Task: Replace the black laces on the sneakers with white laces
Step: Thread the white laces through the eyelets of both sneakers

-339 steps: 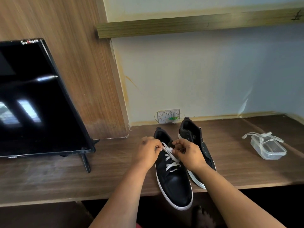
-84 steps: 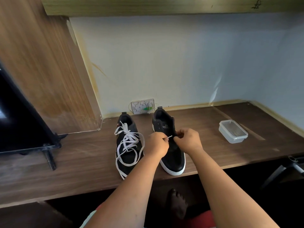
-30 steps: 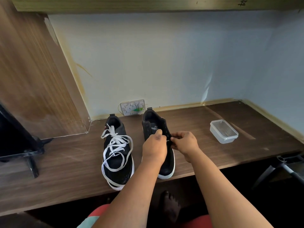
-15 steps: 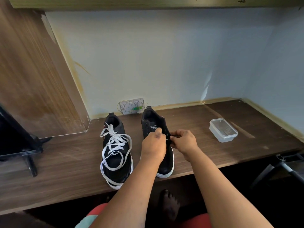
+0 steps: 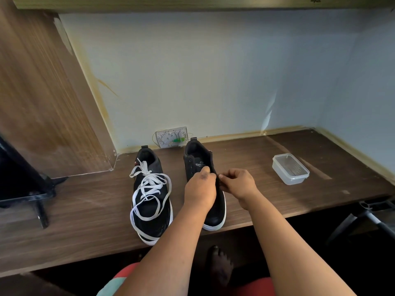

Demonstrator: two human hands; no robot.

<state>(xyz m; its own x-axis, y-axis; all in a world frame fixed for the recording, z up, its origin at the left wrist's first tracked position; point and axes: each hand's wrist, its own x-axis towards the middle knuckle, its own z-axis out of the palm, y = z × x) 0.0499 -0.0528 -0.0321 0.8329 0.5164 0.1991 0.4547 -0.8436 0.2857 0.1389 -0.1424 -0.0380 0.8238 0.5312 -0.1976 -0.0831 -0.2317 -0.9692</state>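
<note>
We see a dark wooden tabletop (image 5: 267,197) against a pale blue wall (image 5: 213,71), with a clear plastic box (image 5: 290,168) toward its right edge. 2 black sneakers stand at the front edge. The left sneaker (image 5: 150,197) carries loose white laces (image 5: 149,189). Over the right sneaker (image 5: 214,210), the left hand (image 5: 199,192) and right hand (image 5: 238,184) are curled; what they pinch we cannot tell.

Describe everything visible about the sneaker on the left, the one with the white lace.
The left sneaker is black with a smooth, leather-like upper and a white sole edge. It stands upright on the wooden desk, toe toward the person, heel near the wall. A flat white lace runs through its eyelets, untied, with long loops trailing over the toe. Neither hand touches it; the other sneaker stands beside it.
</note>
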